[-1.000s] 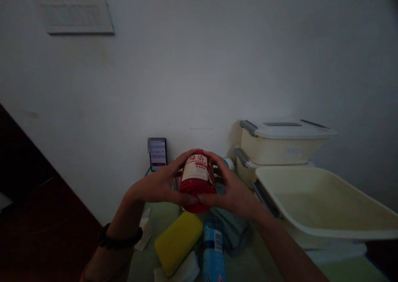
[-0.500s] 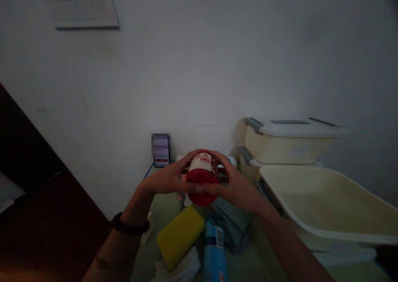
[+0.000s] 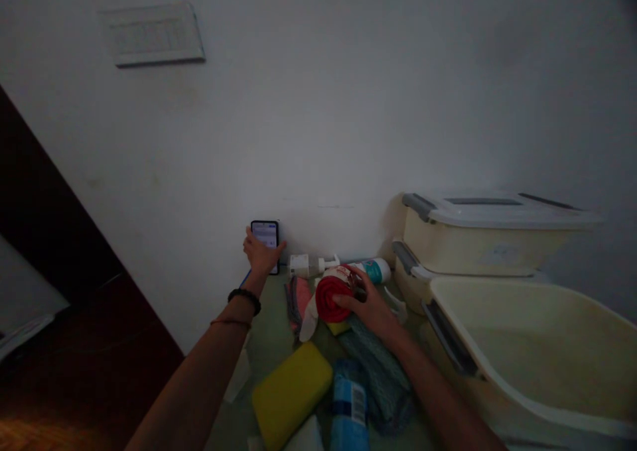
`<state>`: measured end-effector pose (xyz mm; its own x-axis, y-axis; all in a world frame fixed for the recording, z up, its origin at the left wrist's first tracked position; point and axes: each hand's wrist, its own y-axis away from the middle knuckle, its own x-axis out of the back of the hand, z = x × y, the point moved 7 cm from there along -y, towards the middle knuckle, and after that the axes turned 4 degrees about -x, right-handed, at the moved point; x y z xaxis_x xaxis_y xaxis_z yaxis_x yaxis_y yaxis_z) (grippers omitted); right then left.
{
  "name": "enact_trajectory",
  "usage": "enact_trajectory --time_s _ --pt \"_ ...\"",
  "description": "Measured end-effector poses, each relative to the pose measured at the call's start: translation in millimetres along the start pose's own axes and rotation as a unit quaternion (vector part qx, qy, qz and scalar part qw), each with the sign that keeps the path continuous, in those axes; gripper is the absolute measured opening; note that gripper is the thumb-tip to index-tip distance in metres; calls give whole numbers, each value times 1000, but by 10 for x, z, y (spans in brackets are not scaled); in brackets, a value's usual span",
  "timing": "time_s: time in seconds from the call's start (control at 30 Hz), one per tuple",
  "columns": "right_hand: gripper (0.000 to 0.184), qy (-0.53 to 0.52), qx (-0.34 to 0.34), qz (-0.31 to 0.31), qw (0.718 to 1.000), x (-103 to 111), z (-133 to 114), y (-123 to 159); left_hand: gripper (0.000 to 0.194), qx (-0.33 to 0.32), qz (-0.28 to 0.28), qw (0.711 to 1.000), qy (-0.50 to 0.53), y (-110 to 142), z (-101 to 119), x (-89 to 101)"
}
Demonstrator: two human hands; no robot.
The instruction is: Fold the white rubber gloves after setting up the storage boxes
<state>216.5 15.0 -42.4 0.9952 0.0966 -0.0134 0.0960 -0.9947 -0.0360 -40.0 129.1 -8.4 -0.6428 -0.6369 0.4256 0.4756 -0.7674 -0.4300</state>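
In the head view my right hand (image 3: 371,305) is closed around a rolled red towel (image 3: 332,298) with a printed paper band. The roll's spiral end faces me. My left hand (image 3: 263,255) is in front of an upright phone (image 3: 266,233) by the wall. Its fingers are at the phone's left edge and its thumb is spread out past the right edge; whether they touch the phone is unclear. Below the towel lie a yellow sponge (image 3: 292,394), a blue bottle or pack (image 3: 349,404) and a grey-green cloth (image 3: 381,371).
By the wall lie a clear pump bottle (image 3: 301,265) and a white bottle (image 3: 375,270). A pink-and-grey cloth (image 3: 298,298) is left of the towel. On the right, a lidded cream bin (image 3: 488,245) stands behind an open cream bin (image 3: 527,388).
My left hand has let go of the red towel and moved left to the phone. My right hand still holds the towel, now lower and slightly to the right.
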Motion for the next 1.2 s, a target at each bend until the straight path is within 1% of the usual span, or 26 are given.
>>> enact_trajectory --time_s 0.1,0.23,0.43,0.6,0.87,1.07,1.2 --pt "72 -13 11 -5 1000 -13 95 -12 98 -8 18 1000 -10 -23 -27 -29" --pt "79 -17 36 -23 999 -60 162 -5 90 -19 31 999 -16 -50 -75 -20" --pt "74 13 50 -45 998 -46 203 -30 90 -33 28 999 -28 -53 -125 -35" --pt "72 12 59 -34 998 -32 204 -33 88 -36 21 998 -48 -59 -119 -55" --pt "71 23 56 -43 997 -37 208 -29 91 -32 -3 997 -70 -54 -127 -33" --pt "68 30 53 -45 997 -41 200 -27 90 -38 -5 996 -78 -54 -137 -35" --pt "69 21 56 -43 997 -37 206 -27 91 -39 -6 996 -81 -54 -133 -33"
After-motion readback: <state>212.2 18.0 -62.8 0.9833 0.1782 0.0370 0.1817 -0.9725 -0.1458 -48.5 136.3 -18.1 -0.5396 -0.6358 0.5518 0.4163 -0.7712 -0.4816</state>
